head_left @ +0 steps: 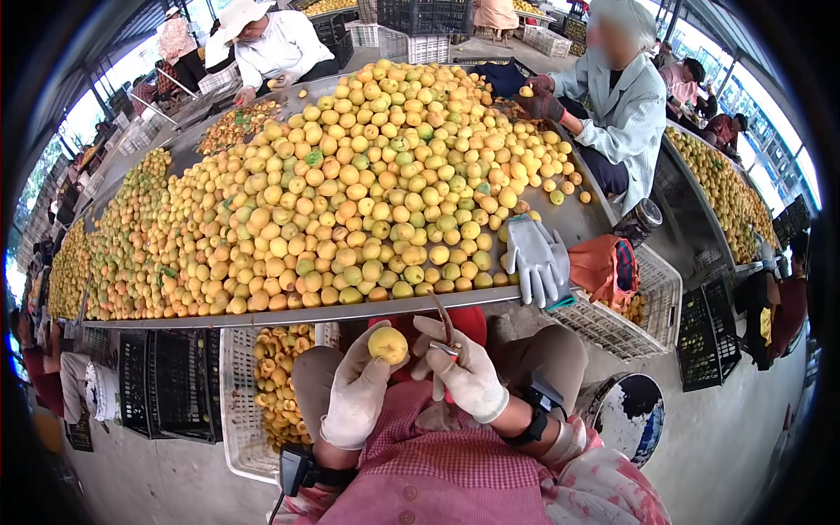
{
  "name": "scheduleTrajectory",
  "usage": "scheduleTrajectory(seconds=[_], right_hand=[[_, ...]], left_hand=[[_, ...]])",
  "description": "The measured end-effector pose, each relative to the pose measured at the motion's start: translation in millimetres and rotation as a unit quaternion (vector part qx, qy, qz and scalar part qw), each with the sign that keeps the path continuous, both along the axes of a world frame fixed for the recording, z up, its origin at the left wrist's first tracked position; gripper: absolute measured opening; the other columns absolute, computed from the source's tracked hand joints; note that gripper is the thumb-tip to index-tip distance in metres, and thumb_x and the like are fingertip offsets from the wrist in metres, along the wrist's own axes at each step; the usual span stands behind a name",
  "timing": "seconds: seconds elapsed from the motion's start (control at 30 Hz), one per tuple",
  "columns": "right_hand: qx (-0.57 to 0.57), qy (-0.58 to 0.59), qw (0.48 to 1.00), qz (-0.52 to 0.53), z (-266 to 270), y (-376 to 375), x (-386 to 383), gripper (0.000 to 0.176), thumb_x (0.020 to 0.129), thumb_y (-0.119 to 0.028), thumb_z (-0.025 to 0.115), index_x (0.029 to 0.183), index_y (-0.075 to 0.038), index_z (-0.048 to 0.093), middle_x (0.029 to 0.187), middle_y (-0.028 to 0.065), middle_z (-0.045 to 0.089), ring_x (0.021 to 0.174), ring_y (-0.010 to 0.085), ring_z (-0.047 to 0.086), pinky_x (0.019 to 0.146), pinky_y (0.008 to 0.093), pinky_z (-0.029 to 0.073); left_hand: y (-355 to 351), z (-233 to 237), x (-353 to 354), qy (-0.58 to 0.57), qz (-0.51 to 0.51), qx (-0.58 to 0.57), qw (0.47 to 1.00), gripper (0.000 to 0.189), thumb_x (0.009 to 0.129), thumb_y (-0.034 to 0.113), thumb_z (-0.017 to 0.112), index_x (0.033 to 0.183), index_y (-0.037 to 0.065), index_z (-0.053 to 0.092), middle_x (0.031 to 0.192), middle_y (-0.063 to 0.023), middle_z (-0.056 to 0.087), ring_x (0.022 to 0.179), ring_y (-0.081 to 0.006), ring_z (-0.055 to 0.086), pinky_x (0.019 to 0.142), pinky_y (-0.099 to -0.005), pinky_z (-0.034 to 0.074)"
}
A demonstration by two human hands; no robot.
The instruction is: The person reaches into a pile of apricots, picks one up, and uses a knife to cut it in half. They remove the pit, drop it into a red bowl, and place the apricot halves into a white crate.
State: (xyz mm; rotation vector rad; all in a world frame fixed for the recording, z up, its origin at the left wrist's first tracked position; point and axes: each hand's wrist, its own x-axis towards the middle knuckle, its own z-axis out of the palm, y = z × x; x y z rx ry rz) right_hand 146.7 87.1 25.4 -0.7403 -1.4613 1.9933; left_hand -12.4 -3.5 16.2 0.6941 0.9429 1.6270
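My left hand [357, 398], in a white glove, grips a yellow apricot [388, 346] between thumb and fingers over my lap. Just to its right, my right hand [470, 378], also gloved, is closed around a small curved knife [445, 324]. The blade points up toward the table edge, apart from the fruit. Part of the knife's handle is hidden by my fingers. Beyond both hands, a large heap of apricots [350, 201] covers the metal table [350, 312].
A white crate [238, 420] of split apricots stands at my left knee. Grey gloves [534, 258] lie on the table's right corner, near an orange bag [604, 267] over another crate [661, 306]. A paint-smeared bucket [626, 411] stands right. Two co-workers [280, 44] [617, 105] sit across.
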Motion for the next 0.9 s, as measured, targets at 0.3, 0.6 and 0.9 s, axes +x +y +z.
scheduleTrajectory(seconds=[0.3, 0.6, 0.9], right_hand=[[-0.039, 0.078, 0.992, 0.089, -44, -32, 29, 0.05, 0.105, -0.033, 0.041, 0.142, 0.0, 0.037, 0.067, -0.0009, 0.048, 0.05, 0.009, 0.047, 0.054, 0.023, 0.043], [0.271, -0.05, 0.959, 0.072, -21, -13, 31, 0.055, 0.101, -0.027, 0.048, 0.148, -0.006, 0.03, 0.099, 0.0126, 0.069, 0.072, 0.0229, 0.07, 0.067, 0.0326, 0.055], [0.263, -0.089, 0.955, 0.101, -3, -23, 31, 0.067, 0.098, -0.018, 0.051, 0.154, -0.005, 0.015, 0.128, 0.0233, 0.058, 0.102, 0.0406, 0.065, 0.081, 0.0385, 0.054]], left_hand=[[2, -8, -4, -0.09, -0.027, 0.044, 0.995, 0.058, 0.094, 0.027, 0.065, 0.14, 0.002, 0.04, 0.128, -0.0134, 0.056, 0.112, -0.0223, 0.06, 0.096, -0.0399, 0.049], [-3, -18, -5, -0.07, -0.054, 0.036, 0.995, 0.067, 0.093, 0.035, 0.066, 0.143, 0.001, 0.037, 0.123, -0.0097, 0.059, 0.11, -0.0171, 0.058, 0.094, -0.0326, 0.046], [-5, -8, 1, -0.025, -0.071, 0.028, 0.997, 0.071, 0.096, 0.035, 0.063, 0.146, -0.003, 0.032, 0.129, -0.0119, 0.057, 0.12, -0.0202, 0.054, 0.105, -0.0343, 0.039]])
